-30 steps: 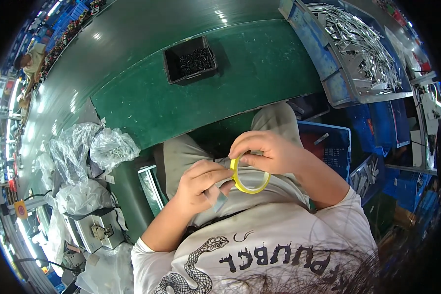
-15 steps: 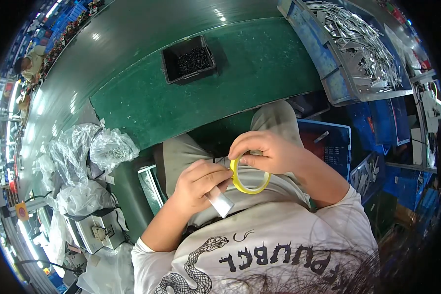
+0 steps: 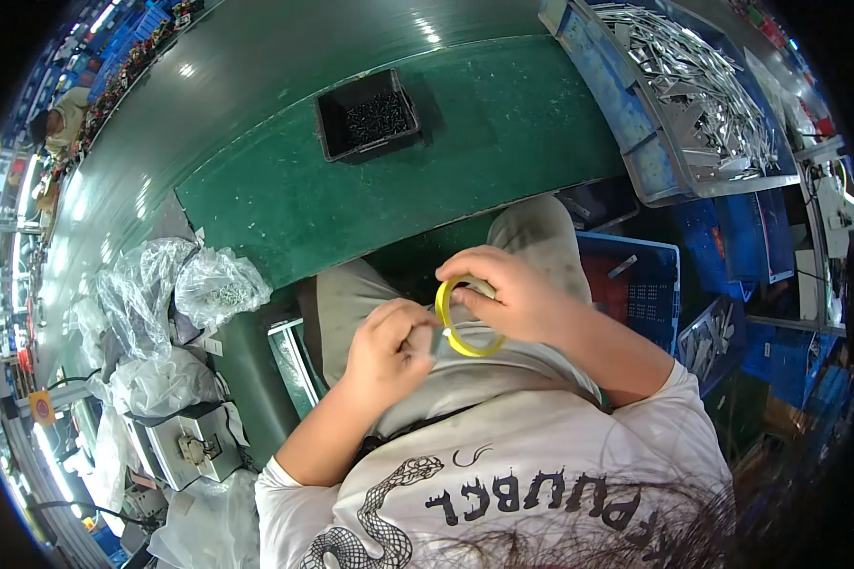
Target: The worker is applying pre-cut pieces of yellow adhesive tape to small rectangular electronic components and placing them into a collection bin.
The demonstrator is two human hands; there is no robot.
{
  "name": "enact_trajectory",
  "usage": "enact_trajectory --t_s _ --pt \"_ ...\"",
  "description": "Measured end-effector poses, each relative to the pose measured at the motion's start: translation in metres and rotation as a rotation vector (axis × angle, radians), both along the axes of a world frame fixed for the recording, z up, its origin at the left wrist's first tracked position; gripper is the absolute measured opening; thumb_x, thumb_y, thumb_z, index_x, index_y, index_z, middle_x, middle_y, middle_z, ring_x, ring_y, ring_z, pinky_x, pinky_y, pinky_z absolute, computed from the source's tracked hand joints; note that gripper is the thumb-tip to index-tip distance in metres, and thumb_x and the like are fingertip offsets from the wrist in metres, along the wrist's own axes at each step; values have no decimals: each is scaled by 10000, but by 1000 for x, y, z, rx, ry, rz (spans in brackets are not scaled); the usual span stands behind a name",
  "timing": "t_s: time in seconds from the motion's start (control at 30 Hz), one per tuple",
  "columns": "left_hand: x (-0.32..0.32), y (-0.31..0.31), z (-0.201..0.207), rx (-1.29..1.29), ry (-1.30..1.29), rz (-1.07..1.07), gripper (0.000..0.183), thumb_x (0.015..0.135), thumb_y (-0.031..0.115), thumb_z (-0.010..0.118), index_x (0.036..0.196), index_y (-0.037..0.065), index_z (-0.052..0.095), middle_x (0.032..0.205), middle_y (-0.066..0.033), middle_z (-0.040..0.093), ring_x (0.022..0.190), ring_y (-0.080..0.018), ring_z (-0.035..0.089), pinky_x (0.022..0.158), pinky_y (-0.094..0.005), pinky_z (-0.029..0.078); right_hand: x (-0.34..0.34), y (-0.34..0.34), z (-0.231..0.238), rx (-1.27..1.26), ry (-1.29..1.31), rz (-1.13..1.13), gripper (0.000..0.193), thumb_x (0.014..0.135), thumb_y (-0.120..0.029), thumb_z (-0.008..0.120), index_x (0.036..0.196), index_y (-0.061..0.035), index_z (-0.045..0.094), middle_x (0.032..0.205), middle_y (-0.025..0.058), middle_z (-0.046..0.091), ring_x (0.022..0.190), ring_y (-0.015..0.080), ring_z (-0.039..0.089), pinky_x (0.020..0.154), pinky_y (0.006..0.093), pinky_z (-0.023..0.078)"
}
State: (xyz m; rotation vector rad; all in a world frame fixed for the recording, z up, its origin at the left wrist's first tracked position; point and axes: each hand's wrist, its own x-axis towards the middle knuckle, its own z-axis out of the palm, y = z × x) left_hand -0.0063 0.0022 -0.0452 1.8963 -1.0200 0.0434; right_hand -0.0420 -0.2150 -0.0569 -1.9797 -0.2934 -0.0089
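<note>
A roll of yellow tape (image 3: 454, 339) hangs over my lap, tilted, with its open ring facing partly upward. My right hand (image 3: 510, 296) pinches its upper rim between thumb and fingers. Just left of the roll, my left hand (image 3: 387, 349) has its fingers curled together, the fingertips near the tape's left edge. Whatever those fingers hold is hidden or smeared; I cannot make it out. The flat silvery piece seen below this hand earlier does not show.
Ahead on the green table (image 3: 503, 123) stands a black bin (image 3: 327, 133) of small dark parts. A large blue crate (image 3: 647, 152) of metal strips is at the far right. Clear plastic bags (image 3: 220, 289) sit at left; a blue basket (image 3: 676, 284) is right of my legs.
My right hand and the tape roll have shifted slightly left and up. My left hand has turned and drawn a little away from the roll; the flat silvery piece has gone from sight.
</note>
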Motion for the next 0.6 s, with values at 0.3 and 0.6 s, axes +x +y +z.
enact_trajectory --t_s 0.3,0.6 --pt "-5 -1 -14 -20 722 229 43 900 21 626 859 12 618 721 20 572 656 -40 506 581 -228 407 -12 23 25 -80 333 50 312 939 -160 650 1219 -36 594 1039 133 674 853 281 676 796 366 540" --pt "-6 -4 -8 75 740 243 101 891 78 649 862 -16 626 709 -57 562 610 -111 491 529 -284 388 -3 16 3 -118 135 88 264 923 -153 624 1175 -72 612 952 124 686 863 328 668 737 398 528"
